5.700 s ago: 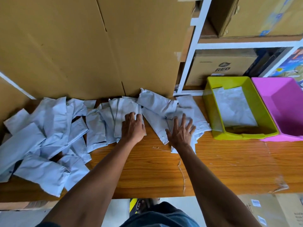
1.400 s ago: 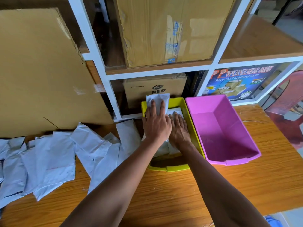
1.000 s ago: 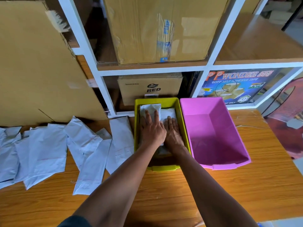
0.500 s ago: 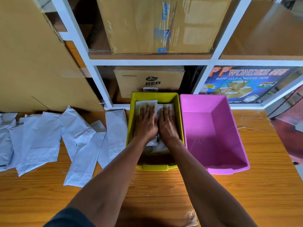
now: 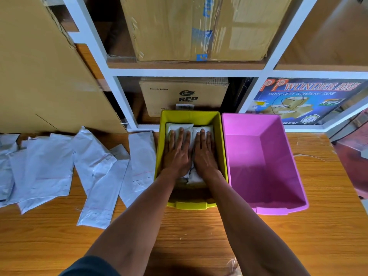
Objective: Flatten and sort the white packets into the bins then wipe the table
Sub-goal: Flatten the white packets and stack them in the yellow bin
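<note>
Both my hands are inside the yellow bin [image 5: 190, 116], side by side, palms down. My left hand [image 5: 177, 151] presses with straight fingers on a white packet [image 5: 179, 126] lying flat in the bin. My right hand [image 5: 205, 151] presses flat on the packet beside it [image 5: 209, 128]. Several more white packets [image 5: 93, 162] lie spread on the wooden table [image 5: 199, 236] to the left of the bin. The pink bin [image 5: 260, 162] stands directly right of the yellow one, with nothing visible inside it.
A white shelf frame [image 5: 187, 72] rises behind the bins with cardboard boxes [image 5: 183, 96] and a tape carton [image 5: 306, 100] in it. A large cardboard sheet [image 5: 43, 72] leans at the back left. A dark red chair [image 5: 354, 152] stands at the right.
My hands carried packets from the pile to the yellow bin and lowered them in. Over the last second both hands slid a little forward, flattening the packets against the bin's floor.
</note>
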Available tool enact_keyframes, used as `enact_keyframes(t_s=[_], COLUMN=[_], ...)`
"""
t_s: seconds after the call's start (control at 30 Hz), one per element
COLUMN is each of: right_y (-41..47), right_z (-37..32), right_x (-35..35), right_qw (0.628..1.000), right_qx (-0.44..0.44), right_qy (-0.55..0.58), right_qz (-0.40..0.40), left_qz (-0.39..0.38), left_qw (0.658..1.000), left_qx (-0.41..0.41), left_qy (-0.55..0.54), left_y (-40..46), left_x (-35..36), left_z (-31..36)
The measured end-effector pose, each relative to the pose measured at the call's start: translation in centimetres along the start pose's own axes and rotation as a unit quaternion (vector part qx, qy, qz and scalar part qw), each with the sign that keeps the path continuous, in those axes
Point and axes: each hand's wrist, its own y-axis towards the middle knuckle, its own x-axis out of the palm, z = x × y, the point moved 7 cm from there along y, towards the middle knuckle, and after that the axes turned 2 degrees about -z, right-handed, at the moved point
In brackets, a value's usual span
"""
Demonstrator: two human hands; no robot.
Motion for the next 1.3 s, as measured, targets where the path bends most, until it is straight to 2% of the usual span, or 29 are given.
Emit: enact_keyframes(t_s=[0.13, 0.27, 0.37, 0.43, 0.53, 0.83, 1.0, 1.1, 1.3], right_y=[0.2, 0.0, -1.0, -1.7, -2.6, -6.2, -7.5, -8.2, -9.7], right_z=[0.0, -1.0, -2.5, -2.9, -4.9, -16.3, -23.1, -27.2, -32.1], right_x=[-0.1, -1.9, -5.0, -6.7, -8.5, -10.0, -7.5, -4.8, 4.8], right_qw=[1.0, 0.998, 0.996, 0.997, 0.994, 0.969, 0.961, 0.961, 0.991], right_qx=[0.001, -0.047, -0.045, -0.012, -0.025, -0.11, -0.153, -0.152, -0.042], right_qy=[-0.012, -0.028, -0.048, -0.023, 0.007, 0.035, 0.029, 0.03, 0.035], right_qz=[-0.011, 0.044, 0.064, 0.069, 0.109, 0.219, 0.23, 0.227, 0.121], left_qz=[-0.055, -0.093, -0.035, 0.045, 0.137, 0.192, 0.168, 0.109, -0.026], left_qw=[0.998, 0.994, 0.994, 0.994, 0.985, 0.975, 0.972, 0.978, 0.987], left_qx=[0.001, -0.013, -0.002, 0.007, -0.006, -0.077, -0.136, -0.155, -0.13], left_qy=[0.027, -0.049, -0.106, -0.103, -0.107, -0.079, -0.091, -0.086, -0.088], left_y=[0.3, 0.5, -0.2, -1.4, -3.5, -11.5, -16.0, -18.2, -19.7], left_x=[0.1, -2.6, -6.7, -10.2, -14.2, -15.5, -14.9, -14.3, -12.4], left_z=[-0.1, 0.6, 1.2, 1.6, 0.8, -8.6, -15.9, -20.4, -27.7])
